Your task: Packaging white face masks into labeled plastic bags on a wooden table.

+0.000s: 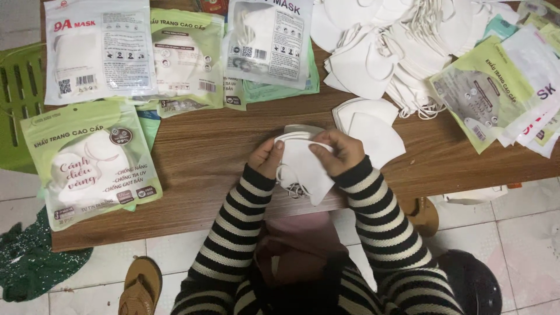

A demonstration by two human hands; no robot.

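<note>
The left hand (pixel 267 156) and the right hand (pixel 338 150) are both closed on a small stack of white masks (pixel 302 164). The thumbs press on top and the fingers curl under. The stack sits just above the near edge of the desk (pixel 216 151), right in front of the person. Thin white ear loops hang down from the bottom of the stack. Both arms wear black and white striped sleeves (pixel 379 216).

Just to the right of the right hand, a few more folded white masks (pixel 373 125) lie flat on the brown wood. Further back on the right is a big pile of loose white masks (pixel 391 46) with tangled loops. Beside that pile, at the right end of the desk, are green and white packets (pixel 484 93), some on top of others.

Well to the left of the hands lies a green packet (pixel 90 160) with a white mask showing inside it. Along the back of the desk are more packets, a white one (pixel 96 49), a pale green one (pixel 186 55) and another white one (pixel 268 41).

On the tiled floor (pixel 513 233) below are a brown sandal (pixel 140 286) on the left and a dark round thing (pixel 472 283) on the right. A green plastic stool (pixel 17 99) stands at the left edge.
</note>
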